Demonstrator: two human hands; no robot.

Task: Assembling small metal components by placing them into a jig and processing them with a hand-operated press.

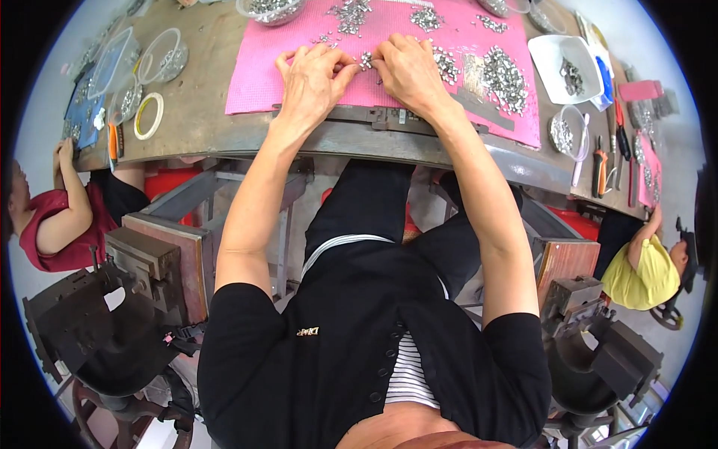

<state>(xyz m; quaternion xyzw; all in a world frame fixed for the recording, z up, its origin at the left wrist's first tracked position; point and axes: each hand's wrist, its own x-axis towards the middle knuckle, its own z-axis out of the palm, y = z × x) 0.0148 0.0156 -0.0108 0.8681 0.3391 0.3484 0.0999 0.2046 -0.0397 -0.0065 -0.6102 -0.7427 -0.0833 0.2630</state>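
Observation:
My left hand (314,81) and my right hand (411,73) meet over a pink textured mat (258,71) near the bench's front edge. Thumb and fingers of each are drawn together in a pinch. Small silver metal parts (366,60) show in the narrow gap between the fingertips; their exact kind is too small to make out. Right of my right hand, a large loose pile of similar silver parts (505,78) covers the mat. More heaps of silver parts (350,15) lie beyond my hands.
A metal bar (396,118) runs along the mat's front edge. At right stand a white tray (550,71), a clear cup (562,135) and pliers (600,168). Tubs (163,56) and a tape roll (149,116) are at left. People sit on both sides, one in yellow (639,277).

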